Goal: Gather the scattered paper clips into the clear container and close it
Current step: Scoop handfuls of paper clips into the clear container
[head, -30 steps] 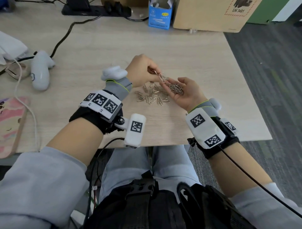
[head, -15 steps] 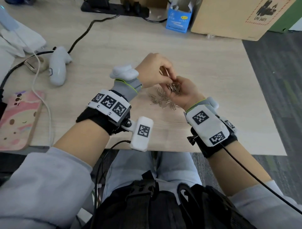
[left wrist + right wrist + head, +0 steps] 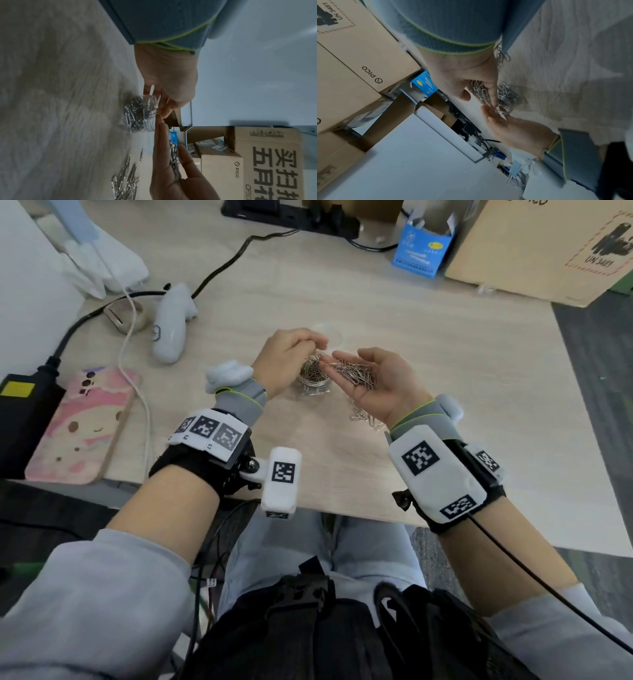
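Note:
A small clear container point(image 3: 313, 383), heaped with silver paper clips, stands on the wooden table point(image 3: 428, 354). My left hand point(image 3: 317, 350) hovers over its mouth, fingers curled and pinching a few clips. Just to the right, my right hand point(image 3: 349, 359) lies palm up, cupping a heap of paper clips point(image 3: 354, 371), with its fingertips at the container's rim. Loose clips point(image 3: 363, 416) lie on the table under my right wrist. The left wrist view shows the container point(image 3: 140, 115) below my left fingers point(image 3: 167, 106). A faint clear round shape point(image 3: 337, 335), maybe the lid, lies behind the hands.
A white controller point(image 3: 171, 326), a pink phone case point(image 3: 82, 422), a black power brick point(image 3: 20, 412) and cables sit at the left. A blue box point(image 3: 423, 248) and a cardboard box point(image 3: 548, 248) stand at the back. The table's front edge point(image 3: 342, 508) is near my wrists.
Both hands have moved off the loose pile to the container. The right palm, earlier curled round its clips, now lies flat at the rim; the left fingers work above the container's mouth.

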Tool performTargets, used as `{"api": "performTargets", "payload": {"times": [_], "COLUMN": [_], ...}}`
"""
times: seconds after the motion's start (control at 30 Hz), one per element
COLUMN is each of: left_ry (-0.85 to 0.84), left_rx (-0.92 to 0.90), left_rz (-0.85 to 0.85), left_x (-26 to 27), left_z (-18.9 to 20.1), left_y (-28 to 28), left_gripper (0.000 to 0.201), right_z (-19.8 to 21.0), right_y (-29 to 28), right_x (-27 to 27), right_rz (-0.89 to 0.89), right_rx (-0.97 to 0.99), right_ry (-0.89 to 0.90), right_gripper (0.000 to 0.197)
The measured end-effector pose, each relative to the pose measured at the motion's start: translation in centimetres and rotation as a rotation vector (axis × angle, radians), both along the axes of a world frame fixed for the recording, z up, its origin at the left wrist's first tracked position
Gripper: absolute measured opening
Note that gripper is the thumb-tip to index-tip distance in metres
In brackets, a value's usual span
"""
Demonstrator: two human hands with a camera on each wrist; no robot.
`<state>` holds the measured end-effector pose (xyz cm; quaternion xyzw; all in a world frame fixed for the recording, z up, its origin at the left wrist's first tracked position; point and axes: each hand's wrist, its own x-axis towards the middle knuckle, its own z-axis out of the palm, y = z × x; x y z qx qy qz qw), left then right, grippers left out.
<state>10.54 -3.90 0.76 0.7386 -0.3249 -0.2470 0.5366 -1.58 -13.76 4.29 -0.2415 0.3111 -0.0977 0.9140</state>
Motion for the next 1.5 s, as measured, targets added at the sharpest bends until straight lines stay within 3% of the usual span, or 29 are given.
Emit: {"api": "performTargets", "payload": {"times": [0.1,0.63,0.8,1.2,1.37,1.5], "left_ry": [0.078,0.189,0.131,-0.141,-0.224,-0.265], "left_rx": [-0.052,-0.081,-0.144,-0.076,-0.059,-0.079], "left_rz": [0.032,0.095,0.067,0.044,0.065,0.051], "left_x": [-0.4,-0.7,-0.6,-1.3,-1.4,-1.9], "left_z": [-0.5,-1.0,-1.2,-1.4,-0.7,0.2], "left_y": [0.0,0.5,0.9,2.2,1.9,1.1], "left_gripper": [0.026,0.032,0.026,0.019,0.018,0.022], "right_z": [0.6,3.2,3.2,-0.5,-1.4,-2.5], "right_y": [0.2,0.4,0.2,-1.4,-2.3,-3.5], "right_x": [0.4,0.7,0.5,-1.0,-2.3,-3.1], "right_rz": [0.056,0.197,0.228,0.021,-0.142,-0.191], "right_rx": [-0.076,-0.250,-0.347,-0.381,-0.614,-0.988], "right_ry": [0.047,0.179,0.183,0.173,0.238,0.396], "right_gripper": [0.031,0.054,0.035,0.029,0.021,0.026]}}
